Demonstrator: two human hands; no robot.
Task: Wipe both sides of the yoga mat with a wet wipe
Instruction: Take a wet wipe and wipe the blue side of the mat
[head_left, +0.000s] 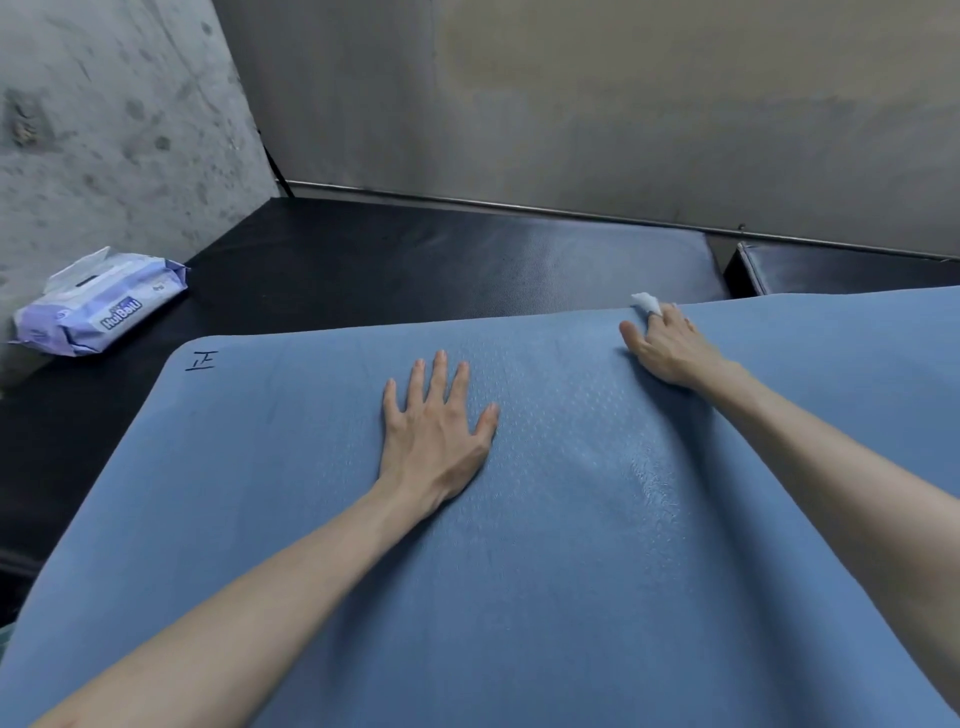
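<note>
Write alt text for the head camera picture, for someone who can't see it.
A person's left hand presses flat on a blue yoga mat while the right hand grips its far edge together with a white wet wipe. A purple pack of wipes lies to the left on a black padded surface.

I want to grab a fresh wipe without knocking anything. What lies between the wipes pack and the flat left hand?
In the head view, only bare black padding and blue yoga mat, with a handwritten mark, between wipes pack and left hand.
</note>
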